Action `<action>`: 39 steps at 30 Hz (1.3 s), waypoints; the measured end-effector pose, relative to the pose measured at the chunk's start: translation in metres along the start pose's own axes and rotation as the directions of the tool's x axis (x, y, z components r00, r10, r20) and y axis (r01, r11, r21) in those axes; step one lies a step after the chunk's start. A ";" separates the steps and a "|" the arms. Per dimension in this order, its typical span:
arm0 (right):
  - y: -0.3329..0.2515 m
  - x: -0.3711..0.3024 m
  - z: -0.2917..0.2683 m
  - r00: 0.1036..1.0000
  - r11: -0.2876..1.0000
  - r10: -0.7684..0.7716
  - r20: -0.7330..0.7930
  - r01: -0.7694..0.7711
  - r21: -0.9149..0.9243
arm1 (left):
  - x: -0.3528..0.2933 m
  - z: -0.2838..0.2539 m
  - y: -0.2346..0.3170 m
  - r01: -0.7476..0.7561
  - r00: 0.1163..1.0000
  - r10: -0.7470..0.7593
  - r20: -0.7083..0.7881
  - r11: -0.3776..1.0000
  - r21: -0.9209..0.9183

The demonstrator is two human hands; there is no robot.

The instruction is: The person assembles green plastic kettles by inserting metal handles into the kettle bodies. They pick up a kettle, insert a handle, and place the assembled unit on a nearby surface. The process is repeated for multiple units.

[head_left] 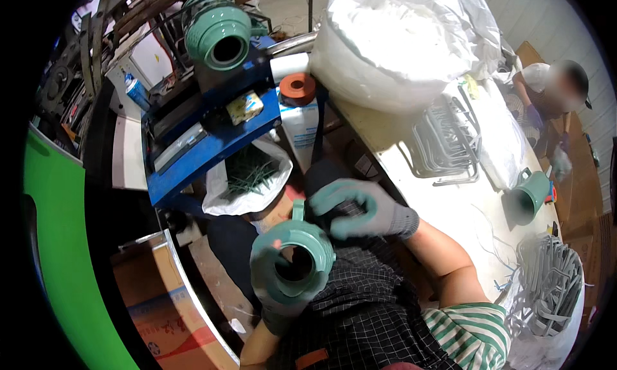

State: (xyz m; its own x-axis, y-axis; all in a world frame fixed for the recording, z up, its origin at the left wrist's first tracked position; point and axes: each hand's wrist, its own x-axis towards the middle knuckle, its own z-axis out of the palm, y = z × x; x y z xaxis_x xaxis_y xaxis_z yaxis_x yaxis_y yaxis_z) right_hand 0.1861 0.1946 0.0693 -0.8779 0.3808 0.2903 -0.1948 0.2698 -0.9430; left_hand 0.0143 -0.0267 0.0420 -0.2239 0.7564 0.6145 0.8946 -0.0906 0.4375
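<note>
My left hand (261, 277), in a grey and green work glove, is wrapped round a green round plastic vessel (313, 237) in front of my lap. The vessel's wide round opening faces up, and a short green piece sticks out at its far side. One bare fingertip shows at the opening's left edge. To the right and slightly beyond it, my right hand (363, 211), in a matching glove, is curved with thumb and fingers apart. Nothing shows between those fingers. A similar green vessel (222, 39) sits on the blue machine (212, 155) ahead, its opening toward me.
A white bag (275, 189) of thin green strips hangs by the machine. An orange tape roll (297, 87) is behind it. The right-hand table (443, 209) bears a big white sack (379, 81), grey bent tubes (447, 142) and a green jug (530, 196). Another person (546, 90) is beyond.
</note>
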 end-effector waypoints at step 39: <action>-0.026 0.019 0.055 0.899 0.488 -0.106 0.425 0.419 -0.766 | 0.047 -0.019 -0.029 -0.223 0.944 0.221 0.244 0.975 -0.020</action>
State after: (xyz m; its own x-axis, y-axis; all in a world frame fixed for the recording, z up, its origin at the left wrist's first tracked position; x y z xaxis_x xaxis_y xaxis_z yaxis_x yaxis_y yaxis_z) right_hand 0.1500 0.1463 0.0909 -0.9546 -0.0622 0.2914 -0.1283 0.9684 -0.2137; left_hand -0.0298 -0.0008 0.0712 0.0806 0.8524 0.5167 0.9143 -0.2697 0.3023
